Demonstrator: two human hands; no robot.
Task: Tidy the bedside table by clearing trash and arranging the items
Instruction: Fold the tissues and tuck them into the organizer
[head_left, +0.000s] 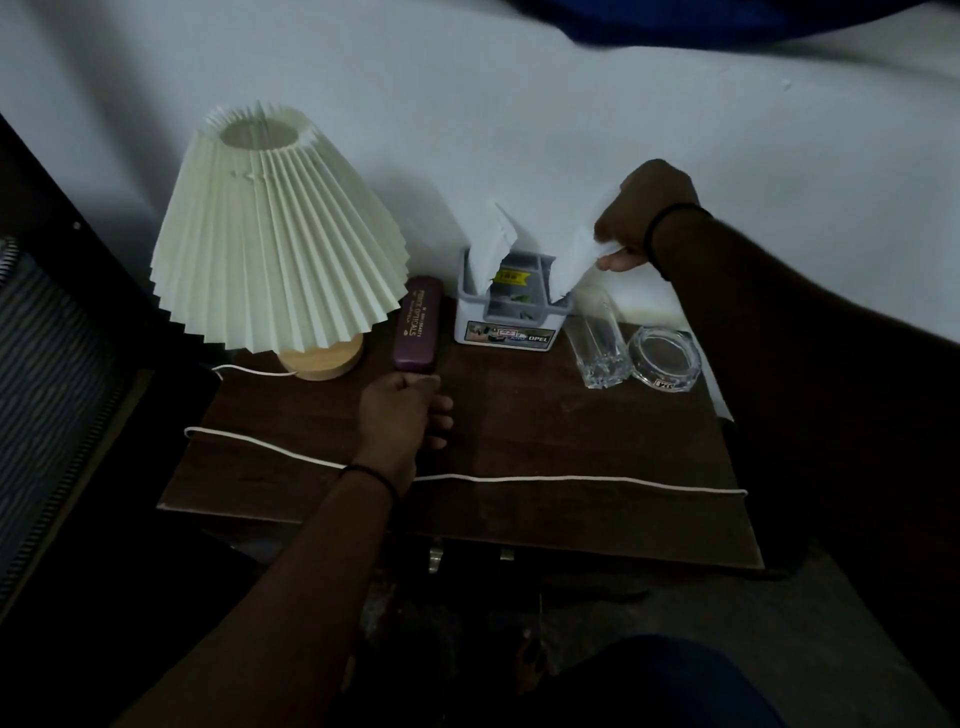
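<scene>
A dim room, lit weakly from above: a plain white wall (519, 104) rises behind a dark wooden bedside table (545, 431). To the left stands dark furniture beside a ribbed grey panel (47, 364). Blue fabric (701, 21) hangs at the top edge. The floor (779, 623) below lies in deep shadow.

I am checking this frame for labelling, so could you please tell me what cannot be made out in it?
- Head view: the inside of the grey-and-white plastic holder is hidden by white paper.
- The right hand pinches that paper; its fingers are mostly hidden behind the hand.
- The left hand touches the maroon spectacle case; darkness hides its grip.
- The lamp's white cord runs off the dark wooden table; its ends are unseen.
</scene>
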